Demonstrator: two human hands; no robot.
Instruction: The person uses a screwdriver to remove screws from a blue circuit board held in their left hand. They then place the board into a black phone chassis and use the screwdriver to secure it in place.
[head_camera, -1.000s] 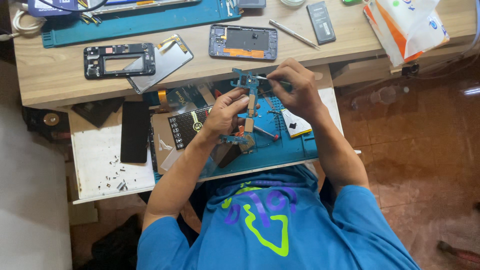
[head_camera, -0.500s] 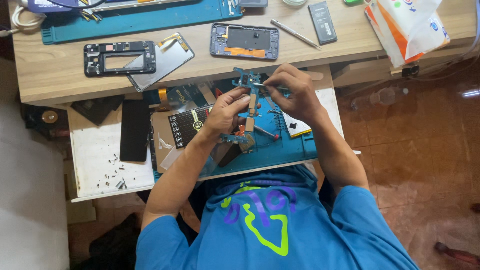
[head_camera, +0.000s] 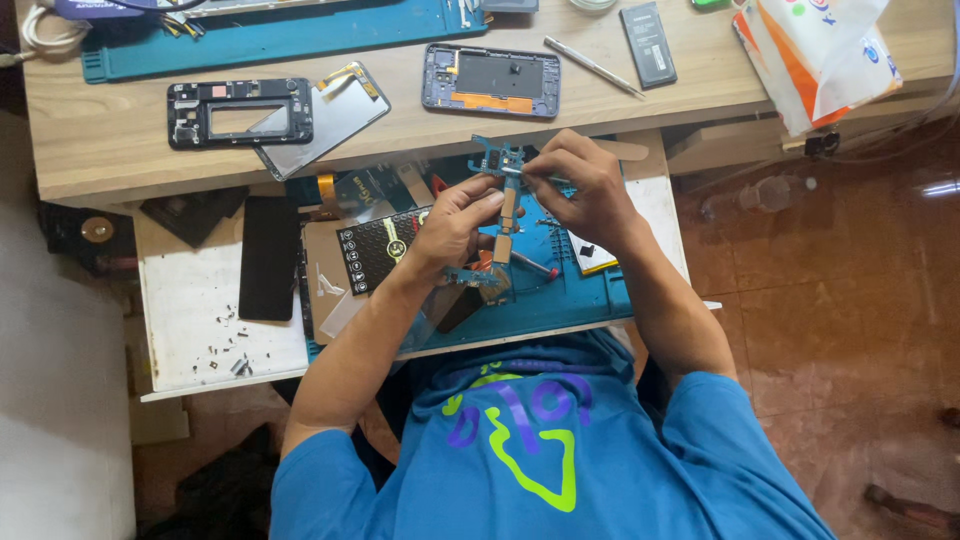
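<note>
Both my hands are raised over a blue work mat (head_camera: 570, 295). My left hand (head_camera: 455, 228) pinches a small teal phone circuit board (head_camera: 497, 160) with a brown flex strip (head_camera: 508, 212) hanging from it. My right hand (head_camera: 588, 190) is closed on a thin tool (head_camera: 545, 180), whose tip touches the board's right side. A second small teal board (head_camera: 470, 278) lies on the mat just under my left wrist.
The wooden desk (head_camera: 120, 160) beyond holds a black phone frame (head_camera: 240, 112), a screen panel (head_camera: 330, 110), an opened phone (head_camera: 490, 80), a metal pry tool (head_camera: 593, 53), a battery (head_camera: 648, 45) and a plastic bag (head_camera: 815, 50). A dark screen (head_camera: 268, 258) and loose screws (head_camera: 225, 350) lie on the white shelf.
My hands have stayed on the teal board, with only slight finger shifts. Nothing has been picked up or put down.
</note>
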